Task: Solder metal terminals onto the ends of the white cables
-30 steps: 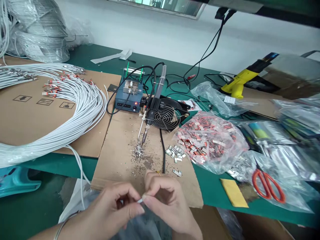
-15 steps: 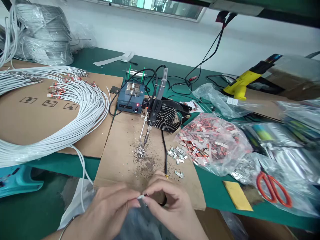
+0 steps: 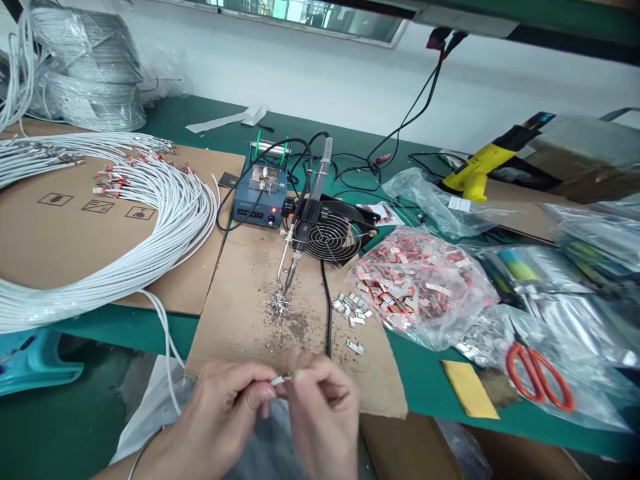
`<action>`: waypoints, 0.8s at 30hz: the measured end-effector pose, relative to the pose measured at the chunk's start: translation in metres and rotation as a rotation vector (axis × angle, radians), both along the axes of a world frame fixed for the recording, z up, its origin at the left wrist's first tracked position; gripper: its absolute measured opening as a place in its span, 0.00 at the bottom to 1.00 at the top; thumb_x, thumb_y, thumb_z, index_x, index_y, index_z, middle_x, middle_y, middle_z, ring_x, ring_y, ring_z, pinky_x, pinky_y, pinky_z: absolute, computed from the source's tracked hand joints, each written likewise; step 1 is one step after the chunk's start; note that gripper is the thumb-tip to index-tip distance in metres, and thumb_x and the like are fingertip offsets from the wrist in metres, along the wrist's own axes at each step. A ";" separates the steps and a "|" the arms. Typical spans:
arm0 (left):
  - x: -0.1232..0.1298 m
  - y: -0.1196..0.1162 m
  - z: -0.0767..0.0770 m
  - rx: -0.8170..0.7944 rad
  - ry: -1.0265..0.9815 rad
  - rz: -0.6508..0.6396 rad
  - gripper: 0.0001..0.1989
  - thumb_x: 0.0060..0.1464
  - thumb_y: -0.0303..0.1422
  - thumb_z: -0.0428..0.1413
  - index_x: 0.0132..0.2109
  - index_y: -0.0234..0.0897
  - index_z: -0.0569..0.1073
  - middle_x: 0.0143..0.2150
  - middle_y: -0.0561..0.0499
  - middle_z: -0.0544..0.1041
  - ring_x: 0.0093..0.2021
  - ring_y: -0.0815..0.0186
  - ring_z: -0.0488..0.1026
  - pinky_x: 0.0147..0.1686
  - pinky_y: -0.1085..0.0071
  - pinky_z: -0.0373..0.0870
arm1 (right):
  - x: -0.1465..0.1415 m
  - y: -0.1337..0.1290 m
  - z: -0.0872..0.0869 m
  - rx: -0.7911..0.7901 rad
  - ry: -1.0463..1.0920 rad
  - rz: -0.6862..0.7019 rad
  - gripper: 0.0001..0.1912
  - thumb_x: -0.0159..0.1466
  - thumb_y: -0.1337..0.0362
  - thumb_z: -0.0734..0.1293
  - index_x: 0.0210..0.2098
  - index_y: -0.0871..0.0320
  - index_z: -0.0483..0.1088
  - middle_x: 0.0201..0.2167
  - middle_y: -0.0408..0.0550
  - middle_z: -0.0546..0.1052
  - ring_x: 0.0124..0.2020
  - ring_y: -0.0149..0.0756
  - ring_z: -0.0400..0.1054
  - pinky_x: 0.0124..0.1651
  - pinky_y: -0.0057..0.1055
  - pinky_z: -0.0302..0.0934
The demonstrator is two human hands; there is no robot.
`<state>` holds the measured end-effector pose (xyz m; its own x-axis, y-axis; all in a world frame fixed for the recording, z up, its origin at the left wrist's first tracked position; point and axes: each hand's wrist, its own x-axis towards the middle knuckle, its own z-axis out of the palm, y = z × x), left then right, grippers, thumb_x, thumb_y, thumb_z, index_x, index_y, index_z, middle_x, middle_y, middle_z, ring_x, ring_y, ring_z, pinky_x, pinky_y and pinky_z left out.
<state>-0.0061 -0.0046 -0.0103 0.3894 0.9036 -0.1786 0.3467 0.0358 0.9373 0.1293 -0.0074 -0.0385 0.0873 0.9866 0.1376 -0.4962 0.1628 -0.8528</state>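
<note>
My left hand (image 3: 225, 407) is closed in a pinch on a white cable end (image 3: 277, 381), which pokes out past its fingertips toward the right. My right hand (image 3: 323, 410) has its fingers curled together at the tip of that cable; a small dark bit shows there, and the fingers hide the rest. Both hands are in front of the cardboard sheet's near edge. Beyond them, a soldering iron (image 3: 306, 230) hangs tip-down in its stand over a heap of metal scraps (image 3: 278, 303). Small metal connector pieces (image 3: 351, 308) lie right of the black cord.
A bundle of white cables (image 3: 170, 247) curves over cardboard at left. Behind the scraps stand a blue soldering station (image 3: 257, 203) and a black fan (image 3: 335, 237). At right lie a bag of orange-and-metal connectors (image 3: 415, 280), red-handled scissors (image 3: 537, 373), a yellow sponge (image 3: 469, 390) and a yellow heat gun (image 3: 473, 170).
My right hand has turned and drawn its fingers together at the cable tip, where its thumb and finger were spread wider. The left hand keeps its pinch. The view has shifted slightly.
</note>
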 end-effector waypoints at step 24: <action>-0.012 0.005 -0.003 -0.593 -0.639 -0.292 0.21 0.56 0.45 0.48 0.27 0.30 0.62 0.16 0.57 0.53 0.15 0.78 0.47 0.15 0.79 0.43 | 0.008 0.009 0.007 0.190 -0.194 0.310 0.04 0.55 0.67 0.67 0.25 0.57 0.67 0.19 0.41 0.63 0.23 0.26 0.55 0.29 0.28 0.50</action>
